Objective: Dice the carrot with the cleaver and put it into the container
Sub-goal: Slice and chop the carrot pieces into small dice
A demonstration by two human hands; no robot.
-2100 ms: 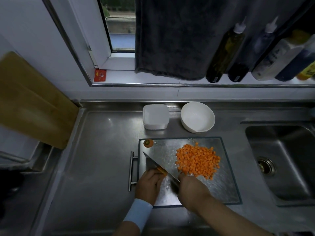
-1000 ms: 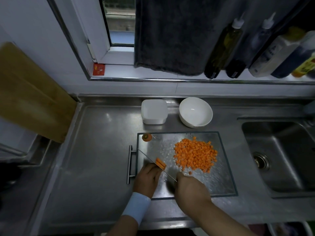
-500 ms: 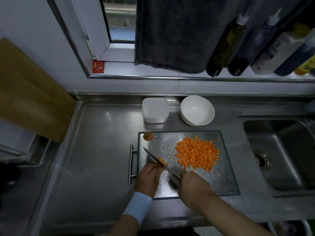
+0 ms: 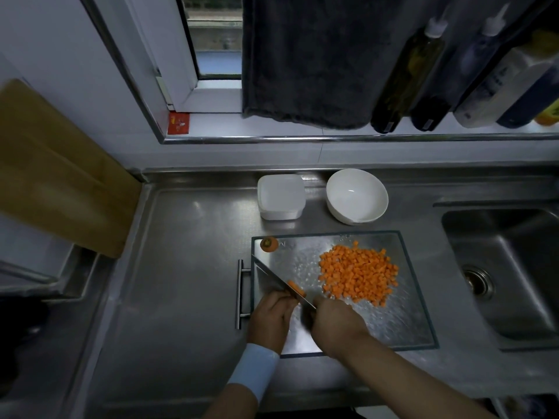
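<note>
On the cutting board (image 4: 402, 325), the cut-off carrot top (image 4: 269, 244) is set aside at the far left corner. The left hand (image 4: 272, 317) is laid palm-down, fingers curled onto the uncut carrot strips (image 4: 296, 288) to steady them against the cleaver (image 4: 273, 278). The cleaver's handle is enclosed by the clamped fingers of the right hand (image 4: 335, 326). The diced carrot (image 4: 358, 275) is heaped rightward, clear of the blade. No dice are seen in the container (image 4: 280, 196) behind.
</note>
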